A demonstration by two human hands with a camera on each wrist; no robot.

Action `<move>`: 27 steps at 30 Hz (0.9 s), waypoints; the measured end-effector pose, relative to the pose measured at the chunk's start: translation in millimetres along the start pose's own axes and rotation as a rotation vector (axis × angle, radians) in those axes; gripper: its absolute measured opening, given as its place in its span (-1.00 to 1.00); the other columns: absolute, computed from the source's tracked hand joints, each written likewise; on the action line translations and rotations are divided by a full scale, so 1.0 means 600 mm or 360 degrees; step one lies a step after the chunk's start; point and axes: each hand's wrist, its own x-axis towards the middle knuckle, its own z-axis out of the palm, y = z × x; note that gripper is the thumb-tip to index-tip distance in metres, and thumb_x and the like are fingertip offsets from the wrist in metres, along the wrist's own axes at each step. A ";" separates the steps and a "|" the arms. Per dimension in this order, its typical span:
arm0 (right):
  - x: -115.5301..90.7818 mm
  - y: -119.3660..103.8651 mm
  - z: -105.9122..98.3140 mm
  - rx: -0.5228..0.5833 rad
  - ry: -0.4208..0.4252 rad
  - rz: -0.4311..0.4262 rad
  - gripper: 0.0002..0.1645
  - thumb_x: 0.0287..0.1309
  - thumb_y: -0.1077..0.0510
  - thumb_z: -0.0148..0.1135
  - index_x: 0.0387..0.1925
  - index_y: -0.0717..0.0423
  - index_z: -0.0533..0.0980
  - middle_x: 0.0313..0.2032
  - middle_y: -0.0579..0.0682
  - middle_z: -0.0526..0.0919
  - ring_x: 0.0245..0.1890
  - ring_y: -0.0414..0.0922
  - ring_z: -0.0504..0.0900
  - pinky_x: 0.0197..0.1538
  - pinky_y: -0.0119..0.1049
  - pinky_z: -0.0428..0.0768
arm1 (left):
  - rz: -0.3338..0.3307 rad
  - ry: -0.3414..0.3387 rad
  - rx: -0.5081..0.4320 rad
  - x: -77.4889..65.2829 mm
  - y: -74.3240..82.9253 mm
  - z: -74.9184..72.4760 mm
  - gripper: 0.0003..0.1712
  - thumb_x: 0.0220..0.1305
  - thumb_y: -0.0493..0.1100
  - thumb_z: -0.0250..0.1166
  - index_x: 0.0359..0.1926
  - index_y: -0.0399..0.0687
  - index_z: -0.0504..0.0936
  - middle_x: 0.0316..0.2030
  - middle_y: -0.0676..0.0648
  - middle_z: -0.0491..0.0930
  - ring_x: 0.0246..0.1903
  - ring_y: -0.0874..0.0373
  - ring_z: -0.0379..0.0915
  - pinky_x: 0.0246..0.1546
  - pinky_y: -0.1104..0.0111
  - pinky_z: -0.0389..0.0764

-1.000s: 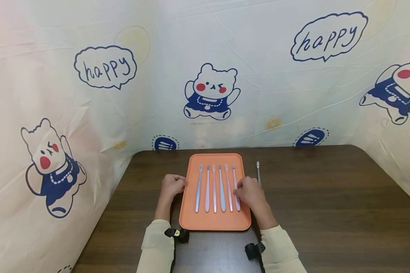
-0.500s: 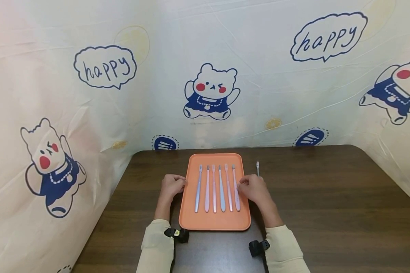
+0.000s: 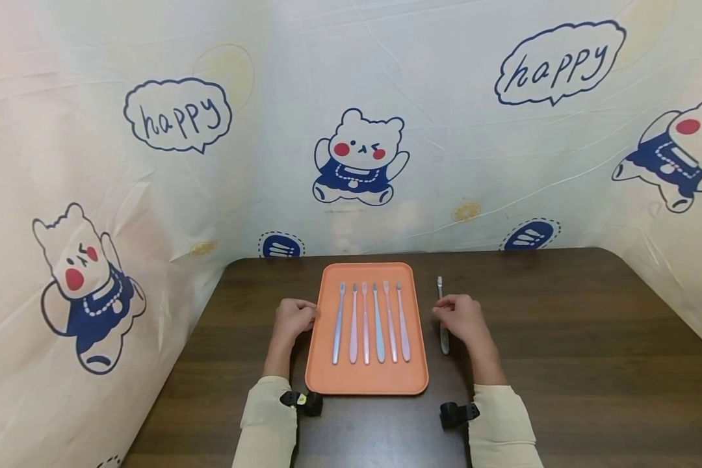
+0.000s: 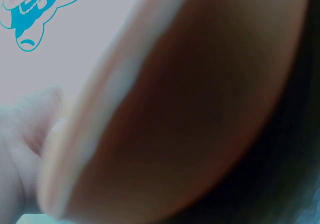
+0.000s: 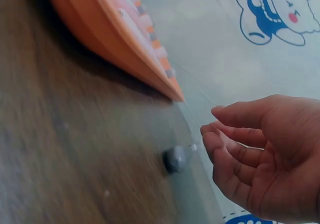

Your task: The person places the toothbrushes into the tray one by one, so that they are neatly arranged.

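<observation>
An orange tray [image 3: 366, 381] lies on the table with several pastel toothbrushes, such as a light-blue one [image 3: 379, 338] and a lilac one [image 3: 405, 338], lined up side by side, heads at the far end. At the tray's left rim my left hand [image 3: 293, 318] grips the edge with curled fingers; the underside of the tray [image 4: 190, 104] fills the left wrist view. Right of the tray a lone grey toothbrush [image 3: 444, 342] lies on the table. Over its middle hovers my right hand [image 3: 463, 317], thumb and fingers bent and apart, holding nothing in the right wrist view.
The dark wooden table [image 3: 573, 351] extends to both sides of the tray. Behind it hangs a pale curtain [image 3: 439, 78] printed with cartoon bears. Black wrist cameras [image 3: 311, 403] sit at both sleeve cuffs.
My right hand has left the rightmost toothbrush on the tray and moved right, over the lone grey toothbrush. My left hand and the tray have stayed in place.
</observation>
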 end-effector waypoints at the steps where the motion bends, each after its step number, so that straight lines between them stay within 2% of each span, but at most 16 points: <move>1: 0.001 0.002 -0.002 0.0002 -0.0003 0.0005 -0.70 0.29 0.19 0.26 -0.04 0.32 0.66 -0.27 0.20 0.78 -0.45 -0.17 0.69 -0.37 -0.35 0.59 | 0.0000 0.0000 0.0002 0.000 0.000 0.000 -0.73 0.21 -0.22 0.32 -0.11 -0.27 0.77 -0.08 -0.28 0.72 -0.31 0.14 0.69 -0.20 0.27 0.78; 16: -0.001 0.018 -0.014 -0.0099 -0.0058 0.0165 -0.64 0.24 0.12 0.34 -0.08 0.34 0.63 -0.29 0.18 0.76 -0.39 -0.13 0.69 -0.32 -0.28 0.61 | 0.0023 0.0003 -0.0001 0.002 -0.003 -0.001 -0.73 0.20 -0.23 0.31 -0.14 -0.28 0.78 -0.11 -0.27 0.73 -0.35 0.17 0.68 -0.26 0.31 0.77; 23: -0.004 0.023 -0.016 -0.0061 -0.0128 0.0276 -0.56 0.17 0.09 0.42 -0.03 0.32 0.60 -0.31 0.12 0.70 -0.34 -0.09 0.61 -0.32 -0.32 0.55 | 0.0003 -0.0010 0.0010 0.002 -0.003 -0.002 -0.73 0.21 -0.22 0.31 -0.12 -0.28 0.77 -0.09 -0.28 0.72 -0.33 0.14 0.68 -0.23 0.28 0.78; 27: -0.006 0.026 -0.017 -0.0044 -0.0138 0.0287 -0.55 0.15 0.10 0.44 -0.03 0.33 0.59 -0.32 0.12 0.69 -0.35 -0.09 0.60 -0.33 -0.32 0.55 | 0.0002 -0.0004 0.0009 0.002 -0.003 -0.001 -0.73 0.20 -0.23 0.31 -0.12 -0.28 0.77 -0.09 -0.28 0.72 -0.33 0.15 0.68 -0.23 0.29 0.78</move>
